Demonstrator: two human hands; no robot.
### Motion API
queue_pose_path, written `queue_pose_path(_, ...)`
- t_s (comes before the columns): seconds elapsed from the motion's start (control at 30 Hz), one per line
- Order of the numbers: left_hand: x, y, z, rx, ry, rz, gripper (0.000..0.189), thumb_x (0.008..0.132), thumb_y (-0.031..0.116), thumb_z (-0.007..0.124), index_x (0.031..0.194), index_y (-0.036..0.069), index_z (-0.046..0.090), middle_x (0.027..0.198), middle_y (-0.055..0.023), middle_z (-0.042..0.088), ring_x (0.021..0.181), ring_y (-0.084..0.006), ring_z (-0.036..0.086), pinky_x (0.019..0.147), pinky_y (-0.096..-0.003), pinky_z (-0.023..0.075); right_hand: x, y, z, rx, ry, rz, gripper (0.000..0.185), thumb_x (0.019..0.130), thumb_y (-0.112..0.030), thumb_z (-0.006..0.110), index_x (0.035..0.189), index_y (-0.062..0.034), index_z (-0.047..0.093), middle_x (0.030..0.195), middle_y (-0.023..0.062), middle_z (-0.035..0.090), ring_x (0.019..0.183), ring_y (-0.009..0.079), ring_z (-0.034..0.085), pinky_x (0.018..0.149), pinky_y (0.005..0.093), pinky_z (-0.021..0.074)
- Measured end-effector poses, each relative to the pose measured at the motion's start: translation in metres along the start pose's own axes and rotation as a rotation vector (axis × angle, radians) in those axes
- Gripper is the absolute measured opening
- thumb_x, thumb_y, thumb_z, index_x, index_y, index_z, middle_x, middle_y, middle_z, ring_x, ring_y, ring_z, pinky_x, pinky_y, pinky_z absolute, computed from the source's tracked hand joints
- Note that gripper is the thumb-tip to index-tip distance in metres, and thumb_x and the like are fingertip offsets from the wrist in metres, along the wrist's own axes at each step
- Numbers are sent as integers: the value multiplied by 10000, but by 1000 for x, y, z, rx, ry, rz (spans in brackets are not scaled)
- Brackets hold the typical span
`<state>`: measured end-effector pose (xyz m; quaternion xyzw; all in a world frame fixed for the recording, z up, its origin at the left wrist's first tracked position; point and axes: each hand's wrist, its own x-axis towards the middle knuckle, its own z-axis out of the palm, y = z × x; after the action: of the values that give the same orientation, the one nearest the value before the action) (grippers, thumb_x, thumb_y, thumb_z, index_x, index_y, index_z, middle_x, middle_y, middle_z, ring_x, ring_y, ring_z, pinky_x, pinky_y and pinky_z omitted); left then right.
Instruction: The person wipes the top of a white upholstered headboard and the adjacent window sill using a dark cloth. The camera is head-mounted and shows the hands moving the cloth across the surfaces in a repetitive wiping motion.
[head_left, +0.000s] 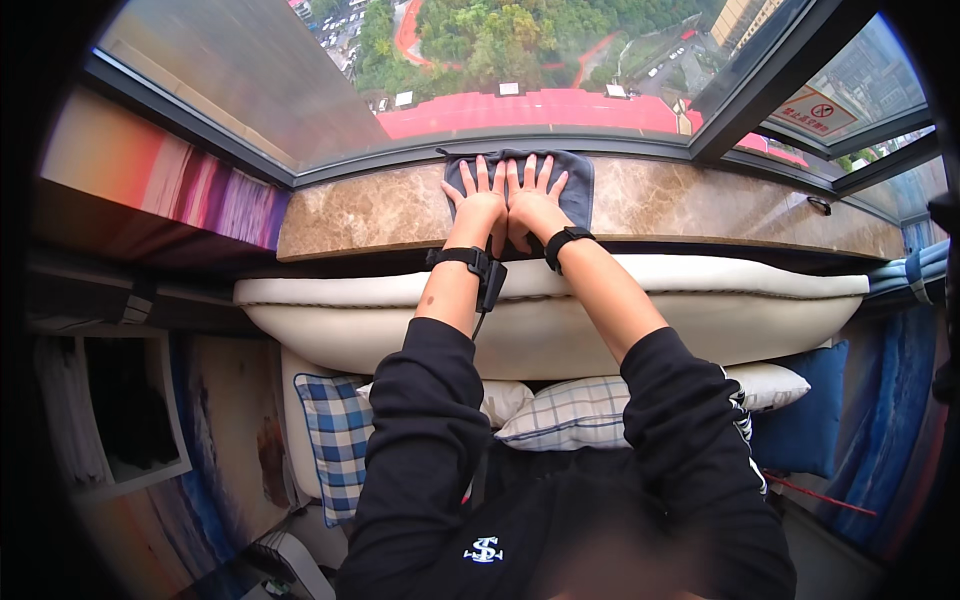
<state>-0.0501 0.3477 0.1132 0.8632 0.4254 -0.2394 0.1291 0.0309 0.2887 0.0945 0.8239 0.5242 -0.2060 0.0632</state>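
Observation:
A dark grey cloth (577, 191) lies spread on the brown marble windowsill (367, 214), its far edge against the window frame. My left hand (480, 199) rests flat on the cloth's left part, fingers spread and pointing at the window. Beside it, my right hand (531, 196) presses flat on the cloth too, fingers apart, the two hands touching or nearly so. Neither hand grips the cloth. Each wrist wears a black strap, and a small black device with a cable hangs at the left one.
A cream sofa back (660, 315) runs just below the sill, with checked cushions (341, 442) and a blue cushion (802, 420) on the seat. The grey window frame (645, 146) borders the sill. A small dark ring-shaped object (820, 204) lies on the sill at right.

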Motion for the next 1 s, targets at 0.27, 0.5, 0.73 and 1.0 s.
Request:
queue_pose_path(0.27,-2,-1,-6,40,-59,36,1716,475,251,1044,1755,231,-99,1802,-276,-145,1624,-590,-150,1116,-947,57,-5,-2,-3,-35,-28,7,1669,423,-106,969,1745,-111,-49,1771,353,-23,1594,668,-98,1163,894,86)
queue_pose_path(0.5,-6,-24,14,-7,96,175,1696,418,249,1008,1749,175,-39,1786,-331,-31,1609,-635,-108,1129,-936,20,-3,-12,13,-90,152,-28,1379,590,-212,883,1728,-82,115,1732,363,138,1569,697,39,1129,911,152)
queue_pose_path(0.73,4,-17,31,-20,212,187,1587,522,386,977,1759,196,1,1826,-204,-13,1685,-449,-41,1234,-834,48,49,9,74,-112,645,-76,1399,610,-242,939,1719,-4,121,1713,427,105,1550,732,44,1117,922,150)
queue_pose_path(1.0,-19,-90,41,4,174,20,1470,661,346,953,1763,242,-15,1832,-188,-96,1687,-440,-72,1268,-787,50,17,-79,64,23,412,-114,1347,648,-249,910,1713,25,132,1723,435,72,1555,732,19,1146,906,92)
